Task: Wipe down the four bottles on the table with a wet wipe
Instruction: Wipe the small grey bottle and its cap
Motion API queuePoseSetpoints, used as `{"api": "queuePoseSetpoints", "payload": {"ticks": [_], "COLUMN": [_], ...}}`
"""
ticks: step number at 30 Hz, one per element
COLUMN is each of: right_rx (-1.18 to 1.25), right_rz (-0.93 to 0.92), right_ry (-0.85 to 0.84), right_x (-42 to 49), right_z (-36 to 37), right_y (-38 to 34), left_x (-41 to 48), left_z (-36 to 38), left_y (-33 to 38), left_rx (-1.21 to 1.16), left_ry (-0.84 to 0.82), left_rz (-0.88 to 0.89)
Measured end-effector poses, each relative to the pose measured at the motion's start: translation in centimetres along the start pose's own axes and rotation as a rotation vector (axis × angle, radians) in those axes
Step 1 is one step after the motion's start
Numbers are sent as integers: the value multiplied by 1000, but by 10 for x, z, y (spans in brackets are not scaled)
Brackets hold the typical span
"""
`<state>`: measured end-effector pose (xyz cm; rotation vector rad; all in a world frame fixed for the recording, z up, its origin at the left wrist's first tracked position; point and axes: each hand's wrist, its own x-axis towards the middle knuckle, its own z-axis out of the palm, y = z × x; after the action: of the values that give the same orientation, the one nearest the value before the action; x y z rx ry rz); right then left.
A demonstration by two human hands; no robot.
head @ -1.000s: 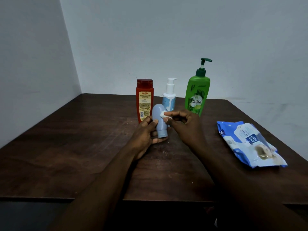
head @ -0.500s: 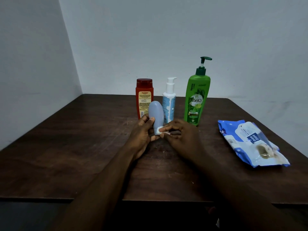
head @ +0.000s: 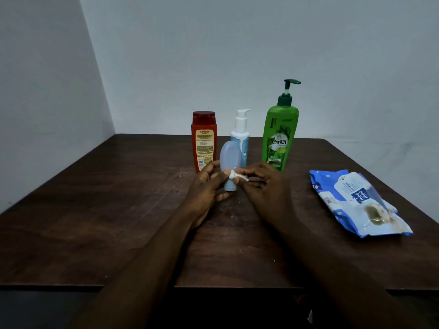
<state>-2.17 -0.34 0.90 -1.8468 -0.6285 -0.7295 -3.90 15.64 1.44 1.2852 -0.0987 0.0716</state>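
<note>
So here's my view from the head cam: my left hand [head: 206, 188] is wrapped around the lower part of the small blue bottle [head: 229, 157], thumb and fingers curled on it, holding it roughly upright with the rounded fat end up and the narrow end down, right over the middle of the dark wooden table [head: 95, 210]. Can't tell if the bottom is touching the wood or not. My right hand [head: 263, 186] has a scrunched-up white wet wipe [head: 238, 177] pinched in its fingertips, and the wipe is pressed against the bottle's lower right side, just next to my left thumb. The other three bottles stand in a row behind it: red bottle [head: 204, 141] at about 11 o'clock from the blue one, white pump bottle [head: 241, 131] at 12 to 1 and partly hidden by it, tall green pump bottle [head: 280, 136] at 2. The blue-and-white wipes pack [head: 356, 203] lies flat at about 4 o'clock, well apart from my hands, near the table's right edge.
</note>
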Motion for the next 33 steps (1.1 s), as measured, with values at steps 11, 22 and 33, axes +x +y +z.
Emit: {"api": "queuePoseSetpoints", "payload": {"ticks": [11, 22, 33], "right_rx": [96, -214, -376], "right_rz": [57, -310, -740], "right_ry": [86, -207, -363], "right_x": [33, 43, 27], "right_z": [-6, -20, -21], "right_y": [-12, -28, -14], "left_x": [-1, -2, -4], "left_z": [-1, -2, -2], "left_y": [-3, -5, -6], "left_rx": [206, 295, 343], "left_ry": [-49, -75, -37], "left_rz": [171, 231, 405]}}
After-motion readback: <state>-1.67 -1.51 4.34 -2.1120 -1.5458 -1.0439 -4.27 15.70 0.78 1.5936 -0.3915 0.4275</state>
